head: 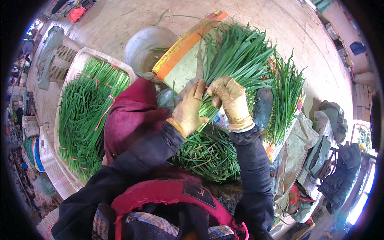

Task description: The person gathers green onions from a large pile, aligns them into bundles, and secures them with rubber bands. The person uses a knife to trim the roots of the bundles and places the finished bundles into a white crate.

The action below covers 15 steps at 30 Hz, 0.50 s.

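My left hand [190, 109], in a soiled pale yellow glove, grips the stem end of a bunch of long flat green leaves, apparently garlic chives [240, 54]. Its fingers lie along the near side of the stems, with the thumb lower down. A short piece of red tie [206, 87] shows at the stems, between the two hands. My right hand [230, 97], gloved alike, has its fingers curled and pinched at that tie; its fingertips are partly hidden. Below both hands lies a heap of loose leaves [210, 154]. The bunch's leaves fan away from me over a sack.
At left, a white plastic crate [87, 51] holds tied chive bunches [90, 120]. A whitish bucket [135, 45] stands beyond my knee, beside an orange-edged sack [177, 69]. More chives [285, 99] lie at right near a dark, flat object [263, 105]. Crumpled sacking [297, 141] lies farther right.
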Motion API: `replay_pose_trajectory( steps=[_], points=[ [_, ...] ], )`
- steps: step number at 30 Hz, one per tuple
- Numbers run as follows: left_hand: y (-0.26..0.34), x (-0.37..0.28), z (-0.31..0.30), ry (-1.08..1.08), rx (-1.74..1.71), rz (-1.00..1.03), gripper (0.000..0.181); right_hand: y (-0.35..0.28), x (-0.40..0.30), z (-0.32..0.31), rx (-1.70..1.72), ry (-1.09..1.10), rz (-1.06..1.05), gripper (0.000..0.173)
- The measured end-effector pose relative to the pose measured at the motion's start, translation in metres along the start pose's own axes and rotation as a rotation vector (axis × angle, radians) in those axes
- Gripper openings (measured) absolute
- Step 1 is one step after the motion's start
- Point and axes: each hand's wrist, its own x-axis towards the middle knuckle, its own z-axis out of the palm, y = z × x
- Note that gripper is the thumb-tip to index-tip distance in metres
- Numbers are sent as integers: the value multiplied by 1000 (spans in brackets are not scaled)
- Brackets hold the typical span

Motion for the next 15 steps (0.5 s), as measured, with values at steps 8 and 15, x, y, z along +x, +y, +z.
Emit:
replay_pose_trajectory(
  steps=[8,15],
  points=[
    [9,62,-110,-476,-244,245,111,-73,20,8,-5,-23,-84,9],
    [-2,85,-89,-306,376,396,116,-30,45,-17,-31,53,82,12]
  ],
)
